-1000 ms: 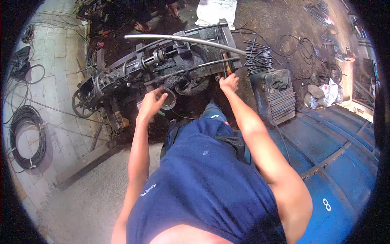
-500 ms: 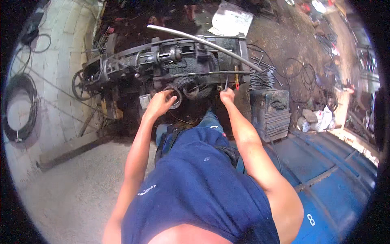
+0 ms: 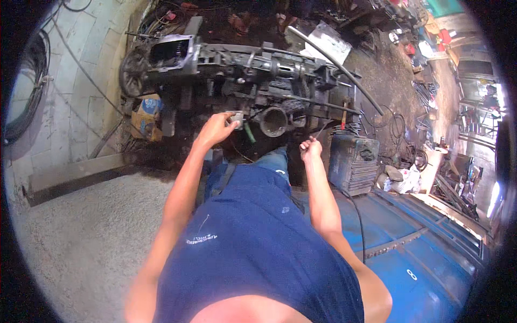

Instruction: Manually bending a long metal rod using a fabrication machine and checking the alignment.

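Observation:
My left hand (image 3: 215,131) is closed with thumb and fingers at a small silver boxy metal piece (image 3: 237,119) at the near side of a dark, greasy lathe-like machine (image 3: 253,62). To its right, a round metal ring (image 3: 273,121) with an open centre faces me. A green strip (image 3: 249,132) hangs between the boxy piece and the ring. My right hand (image 3: 311,149) is closed around a thin metal rod (image 3: 323,130), which points up and to the right, in front of the machine's right end.
A long pale pipe (image 3: 336,65) lies slanted across the machine's right end. Beside my right hand stands a dark ribbed metal box (image 3: 353,164). A blue metal panel (image 3: 401,231) spreads at the lower right. Carton (image 3: 146,119) at left; another person's feet (image 3: 239,22) beyond.
My left hand has gone from the ring to the silver boxy piece on its left. My right hand has drawn away from the machine, the rod tipping rightward. The view has shifted.

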The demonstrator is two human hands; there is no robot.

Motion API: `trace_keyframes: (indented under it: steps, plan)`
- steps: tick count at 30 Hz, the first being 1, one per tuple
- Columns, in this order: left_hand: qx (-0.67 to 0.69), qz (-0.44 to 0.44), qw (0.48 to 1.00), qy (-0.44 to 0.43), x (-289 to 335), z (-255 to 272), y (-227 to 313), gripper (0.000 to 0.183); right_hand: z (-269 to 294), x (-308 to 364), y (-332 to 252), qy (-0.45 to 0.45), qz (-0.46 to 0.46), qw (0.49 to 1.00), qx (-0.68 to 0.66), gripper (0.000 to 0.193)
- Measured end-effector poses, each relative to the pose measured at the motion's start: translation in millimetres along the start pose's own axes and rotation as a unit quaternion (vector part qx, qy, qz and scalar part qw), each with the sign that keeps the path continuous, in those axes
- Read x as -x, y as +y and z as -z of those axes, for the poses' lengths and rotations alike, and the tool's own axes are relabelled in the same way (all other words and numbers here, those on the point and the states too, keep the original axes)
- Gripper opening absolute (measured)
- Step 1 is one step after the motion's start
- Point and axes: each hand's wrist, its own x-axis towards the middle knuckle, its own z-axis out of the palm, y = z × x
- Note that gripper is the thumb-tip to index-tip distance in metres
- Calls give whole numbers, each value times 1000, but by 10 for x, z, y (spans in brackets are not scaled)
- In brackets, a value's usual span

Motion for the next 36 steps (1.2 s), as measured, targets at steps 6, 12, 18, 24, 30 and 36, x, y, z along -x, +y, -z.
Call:
trace_keyframes:
  steps: [6,12,18,24,30,36]
  plan:
    - [-34,27,997,61,360,1053,-682,49,-613,1272,537,-51,-56,983,-170,21]
    - [9,47,992,118,416,1550,-912,49,-1392,2418,757,-118,67,989,-60,30]
    - [41,60,988,139,469,1569,-849,50,-2137,2830,163,-303,281,911,-18,40]
    - [33,62,984,165,487,1520,-743,50,-2834,2447,-414,-338,249,901,111,41]
    - [17,87,975,204,259,1636,-808,51,-3100,2214,141,-376,93,873,295,37]
    - [-69,21,952,298,-137,2356,-1322,52,-3313,2223,1132,-385,-35,821,421,34]
